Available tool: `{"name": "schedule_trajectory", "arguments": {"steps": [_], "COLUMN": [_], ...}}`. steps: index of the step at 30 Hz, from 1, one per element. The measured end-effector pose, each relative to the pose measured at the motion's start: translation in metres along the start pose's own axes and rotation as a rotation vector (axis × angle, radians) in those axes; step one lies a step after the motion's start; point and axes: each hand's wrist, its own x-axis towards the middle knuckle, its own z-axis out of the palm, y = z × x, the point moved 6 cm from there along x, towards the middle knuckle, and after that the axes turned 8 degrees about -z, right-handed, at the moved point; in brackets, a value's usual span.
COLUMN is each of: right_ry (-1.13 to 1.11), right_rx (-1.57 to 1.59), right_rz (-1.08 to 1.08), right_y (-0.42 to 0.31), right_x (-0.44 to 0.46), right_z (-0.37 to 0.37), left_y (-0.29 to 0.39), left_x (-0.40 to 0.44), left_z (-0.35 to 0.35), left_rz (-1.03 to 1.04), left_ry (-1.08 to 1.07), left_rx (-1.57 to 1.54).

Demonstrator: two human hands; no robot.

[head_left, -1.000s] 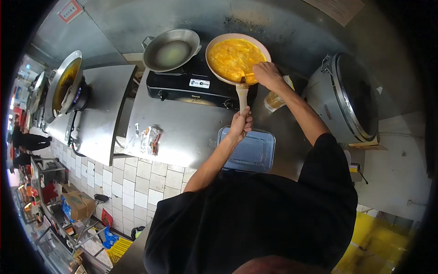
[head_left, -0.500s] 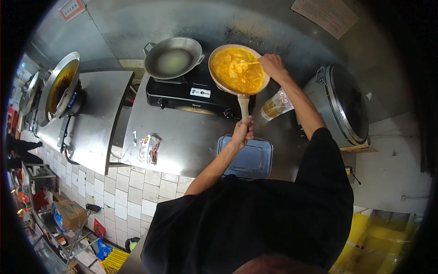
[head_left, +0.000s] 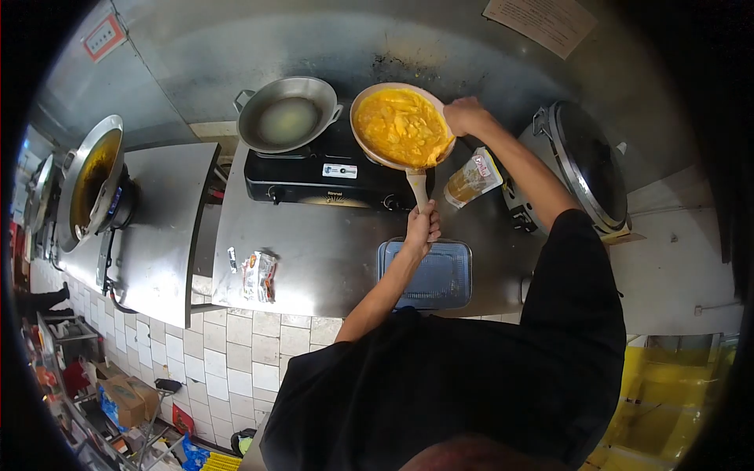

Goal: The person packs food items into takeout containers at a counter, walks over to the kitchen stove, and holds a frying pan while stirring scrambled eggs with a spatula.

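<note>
You have one egg-like mixture [head_left: 397, 125] in front of your left hand [head_left: 424, 225] and just left of your right hand [head_left: 465, 118]. It is bright yellow-orange, wet and glossy, with soft lumps and paler folds spread across one round pan [head_left: 400, 85], and a thicker fold lies against the rim on the side near your right hand. The pan has a pale pinkish rim and one smooth beige handle [head_left: 419, 188]. Your left hand is closed around the end of that handle; your right hand is bent down at the pan's right edge, fingers drawn together, and you cannot tell what they grip.

One grey metal wok [head_left: 255, 125] sits beyond your left hand and to its left, with two loop handles and a shallow pool of cloudy, pale liquid [head_left: 290, 122]. Both vessels are over one black, boxy stove [head_left: 302, 193] with two knobs along its front.

Between your hands and a little to the right, one clear plastic pouch [head_left: 473, 179] holds amber-brown contents. Just nearer to you than your left hand is one rectangular, ribbed, translucent tray [head_left: 428, 275]. Well to the left of that hand, one crinkled packet [head_left: 259, 276] and one small sachet [head_left: 232, 259] lie on the brushed-metal tabletop [head_left: 322, 251]. One large, rounded, lidded pot [head_left: 581, 165] stands right of your right hand.
</note>
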Motion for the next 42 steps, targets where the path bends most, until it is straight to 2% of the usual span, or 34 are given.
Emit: {"name": "schedule_trajectory", "arguments": {"steps": [3,6,9,12,15,21,27,31,34,39,42], "right_ry": [0.153,0.366,0.25,0.388,0.573,0.759,0.72,0.688,0.752,0.639,0.483], "right_rx": [0.078,0.098,0.194,0.334,0.347,-0.012,0.004,0.08,0.069,0.047,0.195], "right_rz": [0.143,0.172,0.134,0.083,-0.041,-0.25,-0.247,-0.083,-0.053,0.095,0.049], "right_y": [0.032,0.055,0.057,0.038,0.016,-0.023,-0.016,0.024,0.056,0.089,0.081], "right_x": [0.021,0.042,0.063,0.06,0.038,-0.014,-0.066,-0.068,-0.029,0.08,0.133], "right_z": [0.047,0.071,0.086,0.083,0.057,0.046,0.019,0.004,0.022,0.068,0.066], "left_y": [-0.001,-0.001,0.003,0.004,0.006,0.005,0.002,0.0,0.0,0.003,0.004], "left_x": [-0.001,-0.002,-0.003,-0.003,-0.007,-0.003,-0.003,-0.004,-0.002,-0.008,-0.006], "left_z": [0.001,0.003,0.005,0.004,0.007,0.004,0.003,0.003,0.002,0.003,0.002], "left_rz": [0.01,0.001,-0.018,-0.045,-0.056,-0.041,-0.033,-0.009,0.002,-0.013,-0.034], "left_ry": [0.031,0.035,0.044,0.051,0.08,0.076,0.068,0.083,0.073,0.132,0.082], "left_rx": [-0.006,0.012,0.039,0.064,0.067,0.054,0.032,0.042,0.058,0.132,0.109]}}
